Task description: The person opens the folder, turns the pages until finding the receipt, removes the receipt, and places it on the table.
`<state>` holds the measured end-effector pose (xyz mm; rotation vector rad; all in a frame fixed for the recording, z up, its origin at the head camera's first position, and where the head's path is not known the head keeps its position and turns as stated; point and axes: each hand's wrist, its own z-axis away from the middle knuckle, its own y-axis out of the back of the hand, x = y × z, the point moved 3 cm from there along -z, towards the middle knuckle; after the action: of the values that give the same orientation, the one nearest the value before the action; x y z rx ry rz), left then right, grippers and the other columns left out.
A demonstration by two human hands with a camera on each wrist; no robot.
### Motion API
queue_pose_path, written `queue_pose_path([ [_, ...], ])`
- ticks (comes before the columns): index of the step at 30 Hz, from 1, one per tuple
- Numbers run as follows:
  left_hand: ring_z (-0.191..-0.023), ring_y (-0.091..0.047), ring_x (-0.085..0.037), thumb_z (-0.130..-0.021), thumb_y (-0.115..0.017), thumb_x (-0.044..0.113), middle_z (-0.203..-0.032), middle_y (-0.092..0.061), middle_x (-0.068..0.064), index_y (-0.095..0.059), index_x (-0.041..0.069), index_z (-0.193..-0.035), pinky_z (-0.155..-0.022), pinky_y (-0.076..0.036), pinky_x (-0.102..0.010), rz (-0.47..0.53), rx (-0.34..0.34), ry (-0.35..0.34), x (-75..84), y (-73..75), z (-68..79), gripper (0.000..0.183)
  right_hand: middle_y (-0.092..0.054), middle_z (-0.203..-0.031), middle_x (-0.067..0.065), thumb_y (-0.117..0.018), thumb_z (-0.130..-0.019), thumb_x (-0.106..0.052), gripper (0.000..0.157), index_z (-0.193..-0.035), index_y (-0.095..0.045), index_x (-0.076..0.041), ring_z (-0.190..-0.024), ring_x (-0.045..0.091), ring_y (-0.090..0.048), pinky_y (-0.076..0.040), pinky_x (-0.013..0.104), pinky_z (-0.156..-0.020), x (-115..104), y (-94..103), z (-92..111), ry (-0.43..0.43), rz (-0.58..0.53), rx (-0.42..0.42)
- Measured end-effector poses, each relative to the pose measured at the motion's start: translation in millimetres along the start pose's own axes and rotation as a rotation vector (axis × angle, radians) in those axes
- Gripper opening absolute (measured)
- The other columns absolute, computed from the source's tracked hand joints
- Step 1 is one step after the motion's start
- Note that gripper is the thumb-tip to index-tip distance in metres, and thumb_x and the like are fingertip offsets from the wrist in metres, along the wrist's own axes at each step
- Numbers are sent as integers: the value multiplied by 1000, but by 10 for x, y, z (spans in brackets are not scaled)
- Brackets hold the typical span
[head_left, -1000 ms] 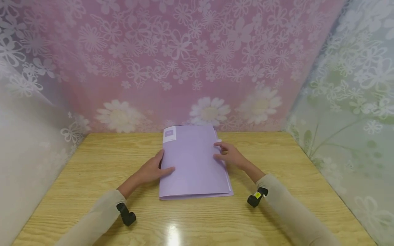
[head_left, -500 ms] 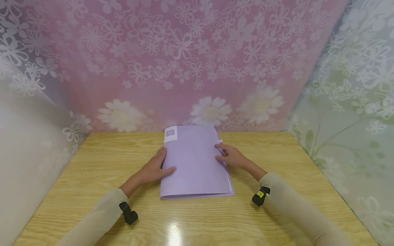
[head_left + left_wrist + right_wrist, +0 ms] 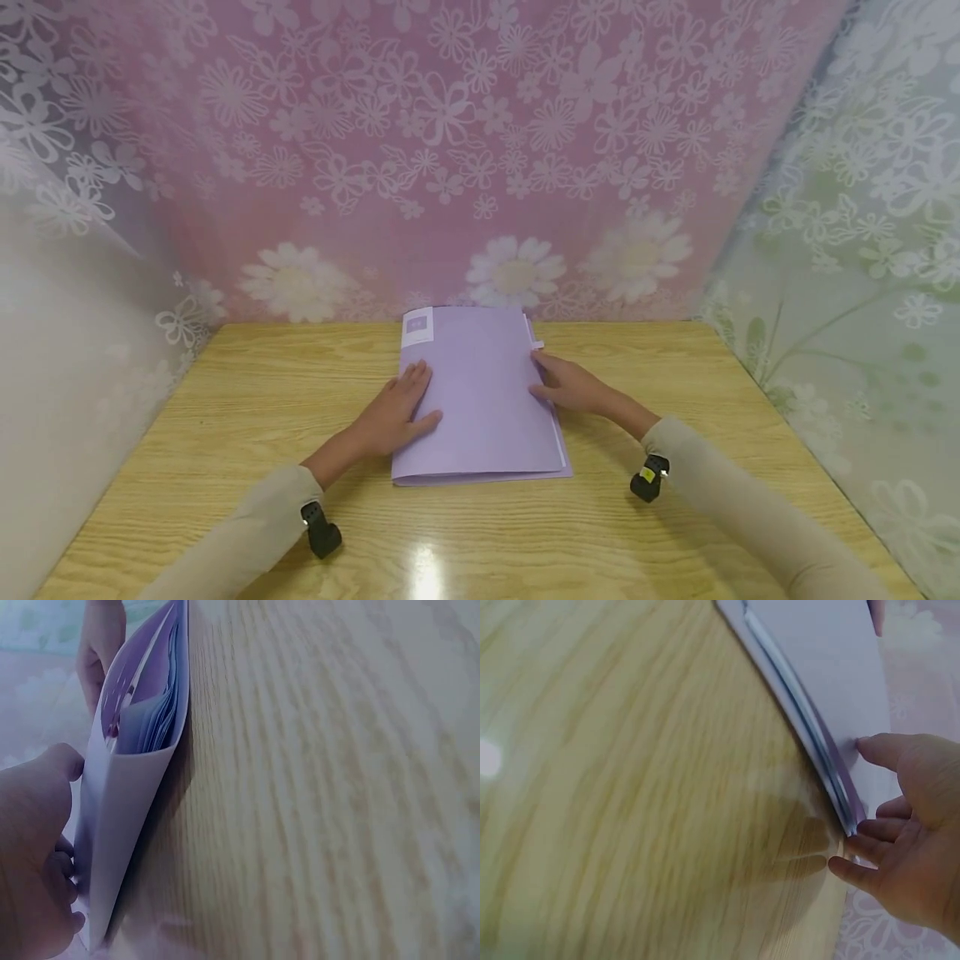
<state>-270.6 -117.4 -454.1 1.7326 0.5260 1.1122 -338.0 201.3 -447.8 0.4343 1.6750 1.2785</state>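
Note:
A light purple file folder (image 3: 483, 408), with a white label (image 3: 417, 327) at its upper left corner, lies closed on the wooden table. My left hand (image 3: 397, 412) rests on its left side with the fingers extended over the cover. At the right edge, my right hand (image 3: 573, 383) touches the folder, thumb on the cover. Its other fingers sit by the page edges in the right wrist view, where the right hand (image 3: 922, 832) appears loosely spread. Several sheets (image 3: 161, 716) show inside the folder's open end in the left wrist view.
The wooden table (image 3: 262, 392) stretches out on both sides of the folder. A pink flowered curtain (image 3: 465, 167) hangs behind its far edge, and a pale flowered one (image 3: 862, 292) on the right. A small white tab (image 3: 537, 344) sticks out of the folder's right edge.
My left hand has slid from the folder's left edge onto its cover. My right hand has shifted slightly right along with the edge. The folder stays nearly in place.

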Motion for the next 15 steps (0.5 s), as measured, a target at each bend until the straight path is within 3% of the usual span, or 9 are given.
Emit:
queue_pose_path([
  [7, -158, -14, -37, -107, -46, 45, -169, -15, -19, -23, -1, -161, -128, -14, -55, -73, -32, -28, 90, -19, 10, 75, -32, -163, 25, -61, -103, -32, 73, -157, -29, 6, -152, 41, -31, -28, 54, -124, -14, 24, 99, 37, 21, -49],
  [15, -158, -14, -34, -108, -40, 49, -169, -17, -15, -25, 4, -161, -128, -14, -54, -143, -48, -98, 214, -122, 18, 72, -36, -161, 25, -60, -102, -40, 75, -156, -34, 4, -150, 41, -35, -30, 54, -123, 58, 8, 186, 76, 133, -46],
])
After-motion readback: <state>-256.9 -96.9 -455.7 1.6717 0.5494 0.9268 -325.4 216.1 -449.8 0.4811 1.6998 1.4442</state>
